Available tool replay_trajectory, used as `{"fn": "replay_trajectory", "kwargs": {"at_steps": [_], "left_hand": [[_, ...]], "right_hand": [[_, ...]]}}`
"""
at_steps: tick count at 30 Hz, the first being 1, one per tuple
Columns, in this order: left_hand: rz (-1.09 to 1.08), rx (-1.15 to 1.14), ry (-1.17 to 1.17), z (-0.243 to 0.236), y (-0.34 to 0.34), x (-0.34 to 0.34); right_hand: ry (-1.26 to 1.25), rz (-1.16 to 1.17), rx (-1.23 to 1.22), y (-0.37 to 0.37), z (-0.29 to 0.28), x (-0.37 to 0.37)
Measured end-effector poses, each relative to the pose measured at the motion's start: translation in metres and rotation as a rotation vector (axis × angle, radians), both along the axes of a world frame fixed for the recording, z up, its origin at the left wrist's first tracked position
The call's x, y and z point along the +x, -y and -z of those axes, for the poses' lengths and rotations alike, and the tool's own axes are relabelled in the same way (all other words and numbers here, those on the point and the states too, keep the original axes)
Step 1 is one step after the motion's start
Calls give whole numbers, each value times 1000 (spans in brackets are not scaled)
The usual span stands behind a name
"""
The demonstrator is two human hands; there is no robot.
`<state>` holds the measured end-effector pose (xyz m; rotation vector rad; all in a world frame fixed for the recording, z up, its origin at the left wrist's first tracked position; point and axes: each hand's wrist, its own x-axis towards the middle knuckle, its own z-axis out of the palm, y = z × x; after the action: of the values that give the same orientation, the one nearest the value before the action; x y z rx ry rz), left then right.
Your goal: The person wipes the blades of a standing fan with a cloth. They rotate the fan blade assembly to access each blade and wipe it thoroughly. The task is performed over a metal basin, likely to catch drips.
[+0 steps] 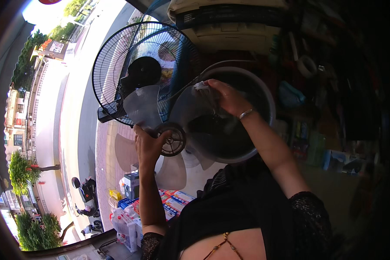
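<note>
A translucent grey fan blade wheel point(143, 104) with several wide blades and a dark round hub is held up in front of me. My left hand point(149, 145) grips it beside the hub, thumb on the hub's edge. My right hand point(230, 99) is closed on a pale, crumpled cloth point(200, 86) and presses it at the outer end of one blade. Under that blade stands a large round basin point(270, 108), its inside dark. Beyond my left hand is the fan's black wire guard point(100, 56), with the dark motor point(143, 71) at its middle.
Packaged goods and boxes point(132, 186) lie below my left forearm. Past the open left side are a street and a parked scooter point(88, 195). Dim clutter, including a roll of tape point(306, 66) and a light-blue item point(291, 94), fills the right.
</note>
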<state>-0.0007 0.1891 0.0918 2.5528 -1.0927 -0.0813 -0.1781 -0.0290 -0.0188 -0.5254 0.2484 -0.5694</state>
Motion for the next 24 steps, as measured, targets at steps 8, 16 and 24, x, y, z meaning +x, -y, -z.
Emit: {"fn": "replay_trajectory", "kwargs": {"at_steps": [8, 16, 24], "left_hand": [[-66, 7, -56, -11, 14, -21], [-81, -88, -98, 6, 11, -19], [-109, -54, -164, 0, 10, -25]], "right_hand": [[-101, 142, -291, -7, 2, 24], [-293, 472, -596, -16, 11, 35], [-296, 568, -324, -28, 28, 46]]}}
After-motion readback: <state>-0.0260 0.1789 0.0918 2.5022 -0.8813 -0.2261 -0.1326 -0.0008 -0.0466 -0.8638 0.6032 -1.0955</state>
